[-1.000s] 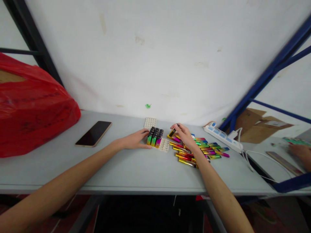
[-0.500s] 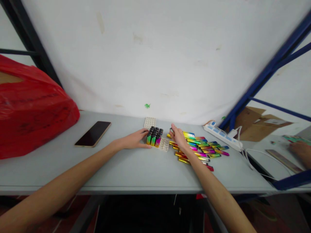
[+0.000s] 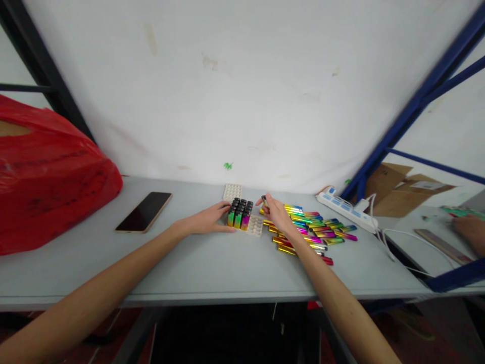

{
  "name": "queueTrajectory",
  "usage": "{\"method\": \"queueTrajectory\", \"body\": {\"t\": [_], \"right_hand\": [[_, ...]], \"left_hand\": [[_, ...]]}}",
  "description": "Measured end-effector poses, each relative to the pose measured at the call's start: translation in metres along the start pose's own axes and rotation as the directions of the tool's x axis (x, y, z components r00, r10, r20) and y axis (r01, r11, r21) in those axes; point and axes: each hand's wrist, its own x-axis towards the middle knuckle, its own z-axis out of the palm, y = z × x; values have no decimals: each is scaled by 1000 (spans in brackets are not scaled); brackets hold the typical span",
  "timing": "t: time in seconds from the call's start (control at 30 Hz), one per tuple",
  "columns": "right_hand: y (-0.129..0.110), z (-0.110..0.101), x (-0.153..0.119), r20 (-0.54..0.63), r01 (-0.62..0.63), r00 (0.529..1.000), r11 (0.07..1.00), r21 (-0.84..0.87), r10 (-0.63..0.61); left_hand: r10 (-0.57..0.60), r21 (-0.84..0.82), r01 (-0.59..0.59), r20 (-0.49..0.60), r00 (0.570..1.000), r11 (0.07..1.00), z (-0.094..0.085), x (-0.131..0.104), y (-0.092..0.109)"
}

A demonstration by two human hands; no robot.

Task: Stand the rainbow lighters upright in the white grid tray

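Upright lighters (image 3: 238,218) with black tops and shiny rainbow bodies stand packed in rows in a white tray with round cells (image 3: 255,226). My left hand (image 3: 207,220) grips the tray's left end, thumb at the front and fingers behind. Above the bare right part of the tray, my right hand (image 3: 278,215) pinches a single lighter (image 3: 264,200), its dark top showing at the fingertips. Right of that hand lies a loose pile of metallic multicoloured lighters (image 3: 314,232), partly hidden by my wrist.
A second white tray (image 3: 232,191) lies behind, near the wall. On the left are a phone (image 3: 144,212) and a red plastic bag (image 3: 56,177). A power strip (image 3: 346,210) with white cables, a cardboard box (image 3: 405,192) and another person's hand (image 3: 470,230) are at right.
My right hand has turned slightly, so the lighter in its fingers shows more and points upward. My left hand stays at the tray. The whole view has shifted a little.
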Motion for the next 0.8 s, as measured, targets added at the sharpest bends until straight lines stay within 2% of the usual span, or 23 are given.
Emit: {"method": "queueTrajectory", "body": {"t": [0.07, 0.2, 0.47, 0.6, 0.8], "right_hand": [[0, -2, -1, 0, 30, 1000, 1000, -5, -30], [2, -1, -2, 0, 124, 992, 985, -121, -125], [7, 7, -3, -141, 68, 984, 960, -270, -110], [13, 9, 0, -97, 76, 990, 960, -268, -105], [12, 8, 2, -11, 158, 986, 946, -284, -168]], "left_hand": [[-14, -3, 14, 9, 1000, 1000, 0, 0, 1], [-29, -21, 30, 22, 999, 999, -1, 0, 3], [-27, -23, 27, 5, 1000, 999, -1, 0, 3], [-40, -24, 40, 11, 999, 999, -1, 0, 3], [-45, -37, 46, 18, 999, 998, -2, 0, 4]]}}
